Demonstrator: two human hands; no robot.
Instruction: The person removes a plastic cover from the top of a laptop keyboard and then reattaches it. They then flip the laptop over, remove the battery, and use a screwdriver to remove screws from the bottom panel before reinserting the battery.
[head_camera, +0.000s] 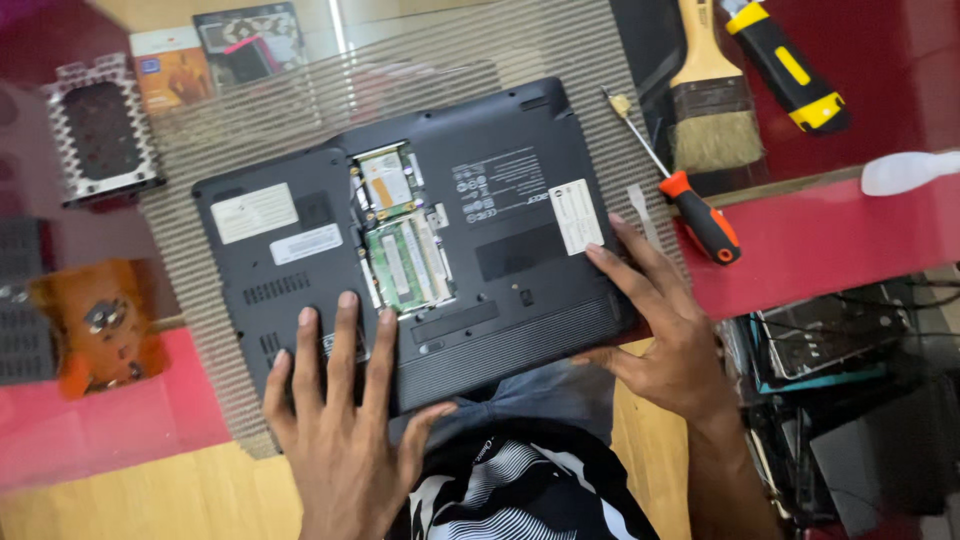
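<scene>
lying upside down on a ribbed grey mat (200, 330), a dark laptop (500, 260) sits near the front edge of a glossy red tabletop (830, 240), its underside facing up and tilted a little against the table's edges. an access panel is off its base, so a green memory module (408, 264) and a smaller card (386, 182) above it show in the open bay near the laptop's middle.

the left hand (345, 430) rests flat on the laptop's front left corner, fingers spread and straight, thumb hooked against the front edge; it grips nothing. the right hand (665, 340) is open too, fingers laid across the front right corner and the thumb under the edge, cradling that corner rather than closing on it.

toward the far right of the tabletop, just beside the laptop, lies an orange-handled screwdriver (690, 210) with its tip pointing to the far edge. beyond it are a wooden-handled paintbrush (708, 90) and a yellow and black utility knife (790, 65), side by side. at the far left corner sits a perforated metal drive caddy (100, 135), with two small cardboard packets (210, 55) near the far edge. an orange translucent object (100, 330) lies by the left edge.

the floor beneath is pale wood, and a shelf of dark electronics (830, 340) stands under the table's right side.
</scene>
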